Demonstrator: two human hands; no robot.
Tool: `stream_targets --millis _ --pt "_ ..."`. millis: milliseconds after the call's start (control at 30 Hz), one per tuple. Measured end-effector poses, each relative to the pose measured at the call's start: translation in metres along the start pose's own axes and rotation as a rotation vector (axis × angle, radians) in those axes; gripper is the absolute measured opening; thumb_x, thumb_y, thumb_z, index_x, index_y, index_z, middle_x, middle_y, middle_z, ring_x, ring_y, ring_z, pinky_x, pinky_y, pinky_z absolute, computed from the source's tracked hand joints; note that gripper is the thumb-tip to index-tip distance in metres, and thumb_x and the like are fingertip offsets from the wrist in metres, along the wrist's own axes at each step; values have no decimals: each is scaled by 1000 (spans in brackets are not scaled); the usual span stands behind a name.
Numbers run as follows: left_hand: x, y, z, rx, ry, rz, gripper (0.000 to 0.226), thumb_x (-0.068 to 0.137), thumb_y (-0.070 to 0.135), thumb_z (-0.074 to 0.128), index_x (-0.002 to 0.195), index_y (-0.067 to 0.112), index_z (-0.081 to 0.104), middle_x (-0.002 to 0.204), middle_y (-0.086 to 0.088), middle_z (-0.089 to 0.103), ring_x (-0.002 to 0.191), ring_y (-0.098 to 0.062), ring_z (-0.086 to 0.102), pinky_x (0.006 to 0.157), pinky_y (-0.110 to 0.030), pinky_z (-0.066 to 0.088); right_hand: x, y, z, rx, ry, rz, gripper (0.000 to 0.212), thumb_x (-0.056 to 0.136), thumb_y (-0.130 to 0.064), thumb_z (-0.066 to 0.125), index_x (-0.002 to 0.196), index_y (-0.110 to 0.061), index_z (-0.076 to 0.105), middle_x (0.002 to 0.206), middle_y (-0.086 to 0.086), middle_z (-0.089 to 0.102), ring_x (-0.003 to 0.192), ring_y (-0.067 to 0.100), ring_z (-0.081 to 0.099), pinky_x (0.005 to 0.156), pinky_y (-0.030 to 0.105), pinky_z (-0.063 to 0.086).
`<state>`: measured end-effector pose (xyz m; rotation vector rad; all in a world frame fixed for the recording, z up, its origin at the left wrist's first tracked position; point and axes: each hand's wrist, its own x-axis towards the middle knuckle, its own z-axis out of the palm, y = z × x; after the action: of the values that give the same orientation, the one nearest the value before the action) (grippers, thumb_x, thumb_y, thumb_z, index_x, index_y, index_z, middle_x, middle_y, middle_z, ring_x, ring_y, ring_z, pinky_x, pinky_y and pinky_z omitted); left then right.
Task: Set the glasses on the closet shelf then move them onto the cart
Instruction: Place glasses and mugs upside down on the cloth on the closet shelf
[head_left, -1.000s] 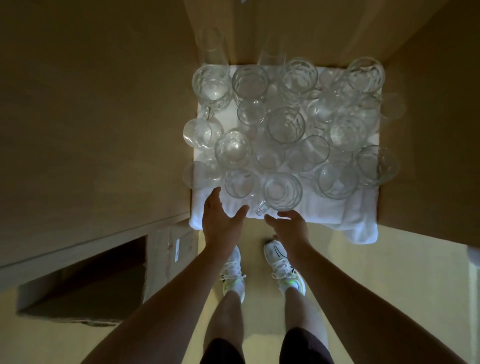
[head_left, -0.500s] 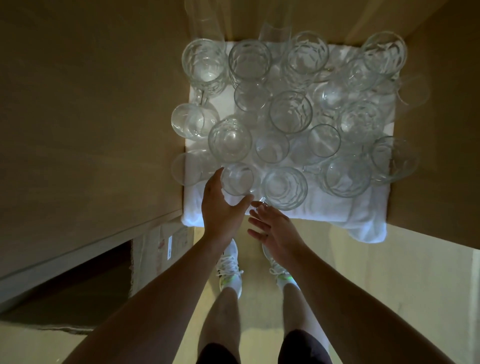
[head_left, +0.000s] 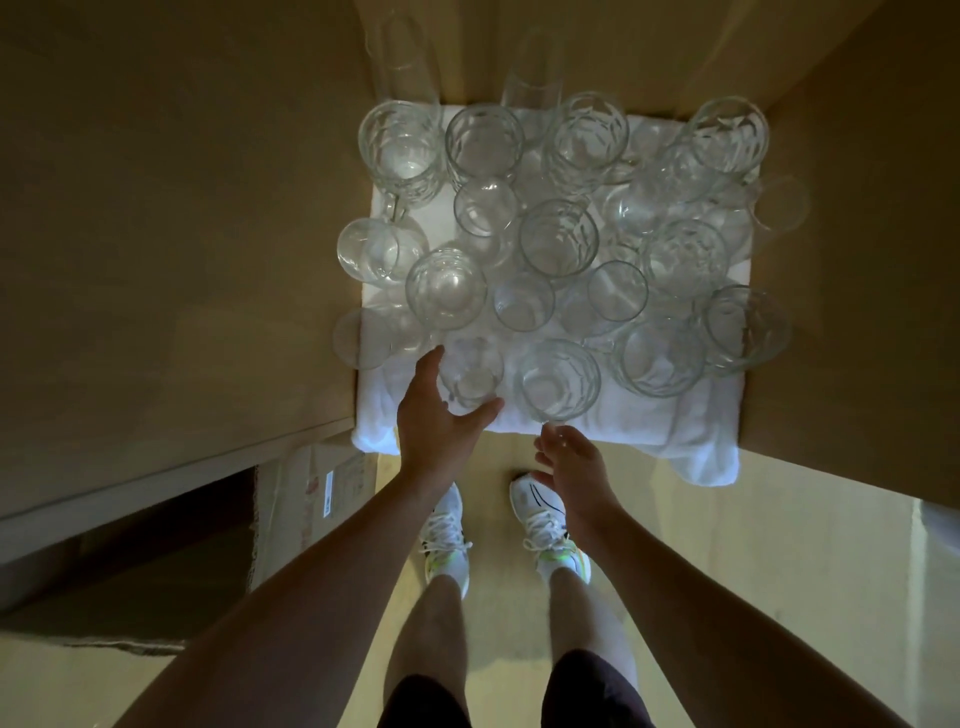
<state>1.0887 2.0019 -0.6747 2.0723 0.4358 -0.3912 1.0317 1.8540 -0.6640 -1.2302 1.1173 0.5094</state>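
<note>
**Fingers spread at the front row of a crowded shelf**

The fingers (head_left: 434, 364) of the left hand (head_left: 441, 421) are spread wide, thumb out to the side, cupping the near side of a small plain glass (head_left: 474, 371) in the front row; whether they actually touch it I cannot tell, and nothing is gripped. The right hand (head_left: 574, 465) hangs just below the shelf edge, loosely opened and holding nothing, its fingertips just under a faceted glass (head_left: 558, 379).

The glasses stand rim to rim on a white cloth (head_left: 691, 441) that covers the closet shelf (head_left: 748, 270) and droops over its front edge. No cart is in view.

The biggest risk, as I judge it, is the cloth: a wrist or sleeveless forearm catching the hanging fold could drag the whole cluster forward. Next, the tight packing: lifting one glass at a tilt could knock its neighbours. Least, smooth clear glass in dim light invites a misjudged grip.
</note>
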Motion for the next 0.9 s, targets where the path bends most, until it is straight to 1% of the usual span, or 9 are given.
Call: stream_targets --millis 67,133,233,367,500,667,767,833,900 --pt "-9 3 -2 39 0 12 85 65 37 94 136 23 49 116 18 57 107 -6 58 93 -38 57 -3 -4 -5 -16 2 -7 22 105 -27 52 89 -14 60 93 10 54 89 22 51 83 38 48" --pt "-18 5 -5 53 11 11 82 63 42 92 130 23 49 108 18 58 100 -10 60 89 -42 58 -9 -5 -10 -35 1 9 24 105 -29 51 88 -15 60 90 10 52 84 21 50 81 37 48" --pt "-33 14 -15 44 18 -11 82 59 48 88 127 22 50 106 15 60 101 -13 62 90 -44 57 -24 -7 -19 -121 1 -5 27 104 -32 50 86 -16 61 85 8 52 79 19 51 78 37 51" --pt "-51 33 -30 47 57 -9 80 62 42 94 128 21 51 105 15 60 101 -12 61 91 -44 56 -51 -15 -30 -159 -10 -31 27 105 -33 50 87 -16 62 81 6 55 75 19 53 75 38 49" --pt "-68 60 -50 33 81 6 83 57 54 87 127 29 51 111 15 64 106 -14 64 91 -43 56 -82 -37 -34 -159 -33 -82 29 105 -34 50 85 -16 61 79 6 55 75 19 53 72 33 48" --pt "-81 105 -78 68 138 115 78 59 50 87 124 23 55 103 9 67 96 -18 65 81 -34 53 -116 -81 -34 -164 -61 -166 28 103 -34 51 85 -14 59 78 4 56 73 17 53 75 34 49" --pt "-88 138 -98 48 178 146 76 61 45 91 124 23 54 102 9 67 95 -20 66 81 -36 54 -141 -111 -31 -130 -78 -226 29 102 -32 54 80 -14 57 71 4 55 68 18 51 72 34 48" --pt "-92 162 -111 53 212 164 71 64 39 93 122 22 55 99 11 65 95 -21 66 80 -32 51 -157 -130 -28 -110 -78 -288 32 102 -34 56 78 -12 58 68 5 56 67 19 51 70 34 47" --pt "-98 186 -124 66 241 197 67 66 41 92 119 22 55 100 11 65 95 -20 66 79 -29 49 -175 -150 -25 -73 -93 -346 35 101 -35 58 76 -11 56 65 5 54 67 20 50 68 34 47"
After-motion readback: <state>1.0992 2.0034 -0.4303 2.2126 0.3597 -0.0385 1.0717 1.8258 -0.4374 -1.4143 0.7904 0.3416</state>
